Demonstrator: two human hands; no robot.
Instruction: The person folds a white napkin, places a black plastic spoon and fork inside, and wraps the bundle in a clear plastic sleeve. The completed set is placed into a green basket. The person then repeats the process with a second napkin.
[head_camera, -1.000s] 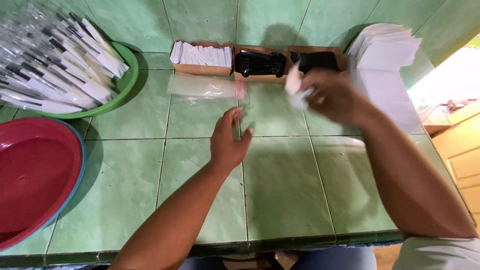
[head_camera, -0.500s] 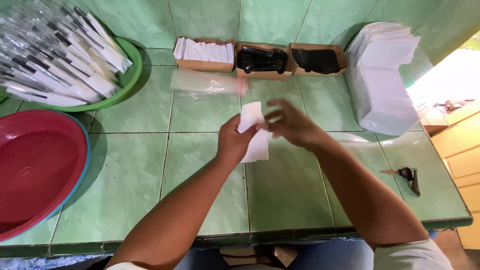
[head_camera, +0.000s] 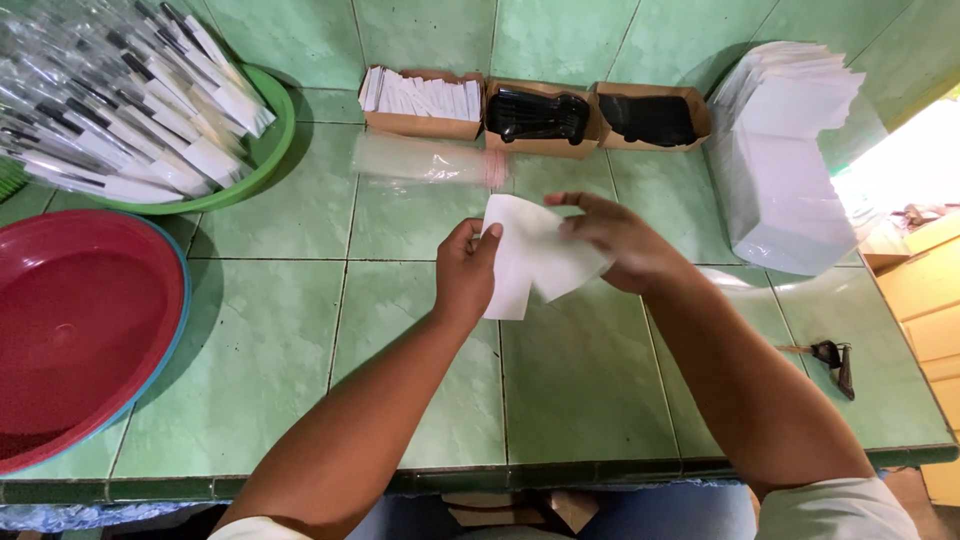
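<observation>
A white paper napkin (head_camera: 530, 258) is held above the green tiled counter (head_camera: 300, 330) between both hands. My left hand (head_camera: 466, 272) pinches its left edge, thumb on top. My right hand (head_camera: 618, 240) grips the napkin's right side, fingers curled over the fold. The sheet is bent in the middle. Behind the hands lies a flat stack of clear plastic sleeves (head_camera: 425, 160).
Three cardboard boxes stand at the back: white napkins (head_camera: 420, 98), black cutlery (head_camera: 537, 115), more black cutlery (head_camera: 652, 118). A tall white napkin stack (head_camera: 790, 160) is at right. A green bowl of packed cutlery sets (head_camera: 120, 110) and a red basin (head_camera: 75, 320) sit left. A small dark tool (head_camera: 833, 358) lies right.
My right hand came back from the boxes with a white napkin and met my left hand over the counter. Both hands now hold the napkin, which has been opened wider.
</observation>
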